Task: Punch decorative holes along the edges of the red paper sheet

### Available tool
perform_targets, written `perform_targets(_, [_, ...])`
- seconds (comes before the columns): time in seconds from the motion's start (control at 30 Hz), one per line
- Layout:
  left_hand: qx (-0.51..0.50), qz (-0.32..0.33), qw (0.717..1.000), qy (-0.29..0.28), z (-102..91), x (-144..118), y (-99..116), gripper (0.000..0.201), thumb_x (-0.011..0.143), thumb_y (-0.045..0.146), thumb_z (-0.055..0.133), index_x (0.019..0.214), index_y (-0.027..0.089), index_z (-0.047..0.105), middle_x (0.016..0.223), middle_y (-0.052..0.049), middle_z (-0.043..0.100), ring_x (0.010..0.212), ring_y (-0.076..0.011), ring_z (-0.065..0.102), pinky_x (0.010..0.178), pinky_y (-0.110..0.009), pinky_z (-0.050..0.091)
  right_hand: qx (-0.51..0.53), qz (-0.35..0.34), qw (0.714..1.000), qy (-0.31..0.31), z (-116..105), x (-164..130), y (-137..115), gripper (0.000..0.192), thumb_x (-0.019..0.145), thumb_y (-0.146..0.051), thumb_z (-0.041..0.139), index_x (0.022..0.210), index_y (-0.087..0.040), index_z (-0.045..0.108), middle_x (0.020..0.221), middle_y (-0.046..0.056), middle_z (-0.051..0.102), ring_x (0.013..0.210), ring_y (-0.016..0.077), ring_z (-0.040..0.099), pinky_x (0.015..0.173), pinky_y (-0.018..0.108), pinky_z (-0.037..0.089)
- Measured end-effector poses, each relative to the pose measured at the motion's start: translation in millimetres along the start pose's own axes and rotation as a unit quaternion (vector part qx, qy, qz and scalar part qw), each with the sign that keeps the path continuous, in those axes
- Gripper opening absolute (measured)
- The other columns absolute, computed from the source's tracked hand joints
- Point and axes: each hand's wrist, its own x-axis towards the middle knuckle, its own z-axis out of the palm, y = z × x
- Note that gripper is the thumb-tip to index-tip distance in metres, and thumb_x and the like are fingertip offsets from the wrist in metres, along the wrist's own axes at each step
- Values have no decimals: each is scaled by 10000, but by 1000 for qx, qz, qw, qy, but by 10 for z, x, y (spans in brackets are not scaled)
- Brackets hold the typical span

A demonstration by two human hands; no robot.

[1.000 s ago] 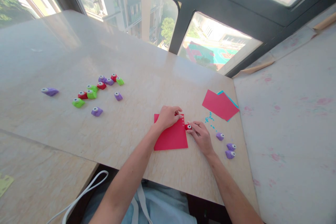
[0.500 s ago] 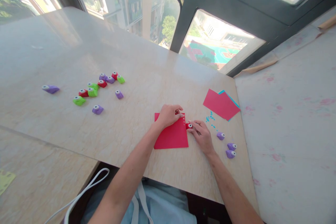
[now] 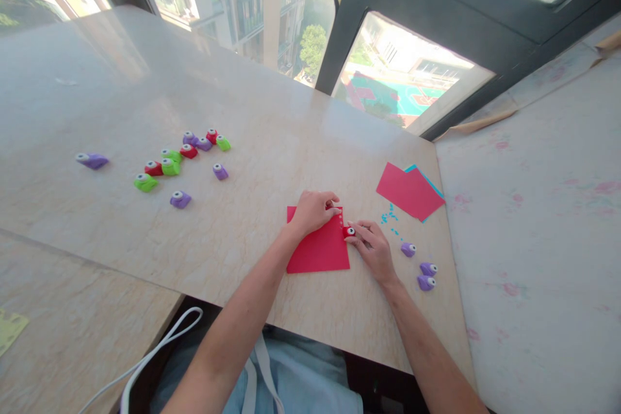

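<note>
A square sheet of red paper (image 3: 317,249) lies in front of me, with a row of small punched holes along the upper part of its right edge. My left hand (image 3: 315,212) rests on its top part, thumb and fingers closed at the top right corner. A small red craft punch (image 3: 348,231) with a round white-and-black button sits against the paper's right edge. My right hand (image 3: 371,246) grips this punch between thumb and fingers. Whether the paper's edge is inside the punch's slot is too small to tell.
More red paper (image 3: 410,191) over blue sheets lies at the right, near blue paper bits (image 3: 389,215). Several purple punches (image 3: 427,283) stand by the right edge. A group of green, red and purple punches (image 3: 171,166) is at the left. A white cable (image 3: 165,339) hangs below the table.
The red punch has come slightly closer to the paper's right edge. Both hands otherwise keep their places; the whole view has shifted a little.
</note>
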Motion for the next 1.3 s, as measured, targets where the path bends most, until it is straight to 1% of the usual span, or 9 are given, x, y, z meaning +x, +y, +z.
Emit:
perform_targets(0.23, [8,-10,1000,7,27,4,29,190,827,221,642,993,193,732,883,-52,767,822,-174,688,854,-305,486,-3,-12,1000,-1,2,2,-1,324,891,-389,633,1188,-278,699,1044,77,605,888,194,612,765,333,537])
perform_targets(0.4, [21,-22,999,18,59,7,58,178,821,239,650,976,208,732,877,-45,769,846,-188,690,925,-350,450,-16,-9,1000,-3,-2,9,-27,332,893,-408,622,1187,-278,700,1036,73,616,871,190,616,764,329,541])
perform_targets(0.67, [17,-18,1000,9,112,37,55,155,826,250,654,960,218,724,873,-32,767,857,-196,688,974,-402,399,-28,-13,999,-11,-11,23,-55,321,894,-415,620,1174,-285,706,1030,72,624,868,194,622,780,347,534])
perform_targets(0.9, [15,-15,1000,11,118,36,41,163,828,244,652,974,224,722,869,-30,762,865,-197,686,970,-397,393,-16,4,1000,-11,1,8,-28,328,889,-419,628,1182,-292,700,1047,72,619,888,194,620,774,339,542])
perform_targets(1.07, [17,-10,1000,17,132,41,20,158,825,247,653,965,225,724,868,-28,762,862,-197,688,956,-385,401,4,2,1000,-8,-2,10,-31,335,869,-429,654,1162,-278,712,1028,77,618,902,202,622,758,338,547])
perform_targets(1.3, [14,-6,1000,12,127,40,11,153,824,264,663,960,222,720,875,-25,765,868,-195,687,954,-385,395,23,16,1000,-13,-23,10,-89,330,855,-442,668,1141,-286,722,1016,73,617,880,192,615,663,299,550])
